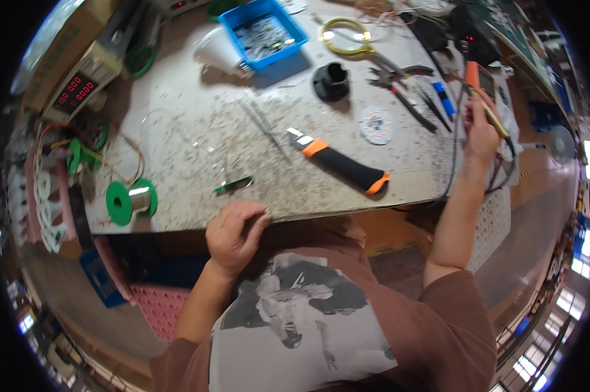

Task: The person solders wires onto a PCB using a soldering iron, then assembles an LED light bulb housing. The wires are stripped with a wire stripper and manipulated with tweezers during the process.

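My left hand (233,232) is at the table's front edge, thumb and forefinger pinched on a tiny pale gold piece (267,212) whose kind I cannot make out. Just beyond it lies a small green-handled tool (234,185). At the far right my right hand (480,134) is closed round the yellow handle of a soldering iron (494,115), its dark cable trailing down. An orange multimeter (483,80) lies beside that hand. On the table between my hands are an orange-and-black utility knife (347,168), tweezers (263,124) and a round white LED board (376,125).
A solder wire spool (131,201) stands front left, below a power supply (78,85). Toward the back are a blue tray (263,32) of small parts, a white bulb housing (219,52), a black cylindrical part (331,82), a magnifying glass (345,36) and red-handled pliers (409,104).
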A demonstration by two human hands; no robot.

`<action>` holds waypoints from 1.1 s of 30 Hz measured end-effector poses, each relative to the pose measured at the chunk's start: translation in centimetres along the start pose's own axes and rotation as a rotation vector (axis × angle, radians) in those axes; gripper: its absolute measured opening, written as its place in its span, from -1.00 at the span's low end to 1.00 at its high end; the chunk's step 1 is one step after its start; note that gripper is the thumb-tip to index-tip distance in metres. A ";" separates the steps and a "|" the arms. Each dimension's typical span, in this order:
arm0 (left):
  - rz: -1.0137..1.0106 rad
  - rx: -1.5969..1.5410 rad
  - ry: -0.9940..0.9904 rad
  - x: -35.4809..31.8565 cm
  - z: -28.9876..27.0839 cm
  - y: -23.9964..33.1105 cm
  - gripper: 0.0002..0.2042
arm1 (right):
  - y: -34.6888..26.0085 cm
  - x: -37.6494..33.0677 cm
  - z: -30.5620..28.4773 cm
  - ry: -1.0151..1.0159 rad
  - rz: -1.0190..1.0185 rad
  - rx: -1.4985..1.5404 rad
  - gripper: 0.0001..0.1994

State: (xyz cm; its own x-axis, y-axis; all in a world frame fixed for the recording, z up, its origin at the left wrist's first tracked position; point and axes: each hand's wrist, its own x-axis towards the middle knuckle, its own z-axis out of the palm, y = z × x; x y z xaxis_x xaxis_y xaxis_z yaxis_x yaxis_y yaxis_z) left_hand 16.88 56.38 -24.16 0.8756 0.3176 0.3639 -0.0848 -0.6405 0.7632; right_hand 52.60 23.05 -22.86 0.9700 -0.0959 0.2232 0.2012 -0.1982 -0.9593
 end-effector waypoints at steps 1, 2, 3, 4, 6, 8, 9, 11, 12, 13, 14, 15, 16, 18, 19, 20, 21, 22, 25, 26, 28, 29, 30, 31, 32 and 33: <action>-0.027 0.032 0.001 0.1 -0.1 0.1 -0.80 | -1.0 -0.7 0.5 0.049 -0.021 -0.057 -0.77; -0.011 0.022 -0.002 0.3 0.0 0.1 -0.80 | -1.3 -1.2 0.9 0.026 -0.129 -0.081 -0.76; 0.012 0.003 -0.007 0.5 0.1 0.2 -0.80 | -1.1 -1.2 1.0 -0.005 -0.152 -0.084 -0.76; -0.002 0.020 -0.007 0.5 0.0 0.2 -0.80 | -0.8 -1.4 1.2 -0.035 -0.177 -0.087 -0.76; -0.002 -0.030 -0.001 0.5 0.0 0.2 -0.80 | -1.0 -2.5 1.2 -0.012 -0.257 -0.182 -0.76; 0.021 -0.023 -0.002 0.5 0.0 0.0 -0.79 | -1.8 -4.5 1.6 0.016 -0.345 -0.280 -0.76; 0.029 -0.029 0.000 0.4 0.0 -0.1 -0.79 | -2.9 -6.8 2.6 -0.013 -0.426 -0.116 -0.76; 0.037 -0.031 0.001 0.4 0.1 -0.2 -0.79 | -4.2 -11.0 5.7 -0.101 -0.500 0.187 -0.73; 0.015 -0.043 0.018 0.4 0.1 -0.1 -0.79 | -4.5 -13.2 7.4 -0.161 -0.493 0.320 -0.72; -0.008 -0.053 0.035 0.4 0.1 0.0 -0.80 | -5.1 -15.5 8.7 -0.250 -0.393 0.396 -0.72; -0.011 -0.050 0.036 0.3 0.1 0.0 -0.80 | -5.6 -17.4 9.9 -0.339 -0.292 0.471 -0.72; -0.018 -0.058 0.045 0.3 0.1 0.0 -0.81 | -6.2 -18.7 11.1 -0.417 -0.238 0.515 -0.72; -0.029 -0.055 0.060 0.2 0.0 0.1 -0.82 | -6.4 -19.8 12.2 -0.502 -0.182 0.568 -0.72; -0.050 -0.070 0.061 0.3 0.1 0.2 -0.82 | -6.6 -20.6 13.5 -0.539 -0.184 0.548 -0.71; -0.069 -0.082 0.065 0.4 0.2 0.2 -0.83 | -6.6 -20.7 13.8 -0.577 -0.190 0.531 -0.70; -0.072 -0.080 0.070 0.4 0.2 0.3 -0.83 | -6.6 -20.8 13.9 -0.583 -0.189 0.532 -0.70; -0.055 -0.064 0.078 0.4 0.3 0.3 -0.83 | -6.7 -20.8 14.0 -0.583 -0.185 0.523 -0.70; -0.037 -0.048 0.085 0.5 0.2 0.3 -0.83 | -6.7 -20.8 14.1 -0.583 -0.180 0.512 -0.69; -0.033 -0.030 0.092 0.5 0.3 0.2 -0.82 | -6.5 -20.9 14.3 -0.596 -0.178 0.500 -0.69; -0.036 -0.032 0.093 0.5 0.3 0.2 -0.82 | -6.5 -20.9 14.3 -0.598 -0.177 0.497 -0.69; -0.028 -0.029 0.093 0.5 0.3 0.1 -0.82 | -6.5 -21.0 14.5 -0.595 -0.182 0.502 -0.71; -0.030 -0.030 0.092 0.6 0.3 0.1 -0.82 | -6.4 -21.0 14.5 -0.596 -0.180 0.501 -0.71; -0.024 -0.026 0.094 0.6 0.3 0.1 -0.82 | -6.4 -21.0 14.5 -0.599 -0.180 0.501 -0.72; -0.018 -0.022 0.095 0.7 0.3 0.1 -0.82 | -6.4 -20.9 14.5 -0.603 -0.180 0.502 -0.73; -0.020 -0.023 0.095 0.7 0.3 0.1 -0.82 | -6.4 -20.9 14.5 -0.604 -0.179 0.500 -0.73; -0.019 -0.023 0.093 0.7 0.3 0.1 -0.82 | -6.4 -20.9 14.6 -0.607 -0.180 0.504 -0.74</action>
State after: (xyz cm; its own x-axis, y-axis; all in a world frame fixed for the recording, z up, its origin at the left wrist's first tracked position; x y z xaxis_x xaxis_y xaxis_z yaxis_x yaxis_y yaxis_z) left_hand 17.63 56.33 -24.01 0.8294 0.3939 0.3962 -0.0803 -0.6178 0.7822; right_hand 33.04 40.52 -23.86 0.7929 0.4704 0.3875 0.2581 0.3168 -0.9127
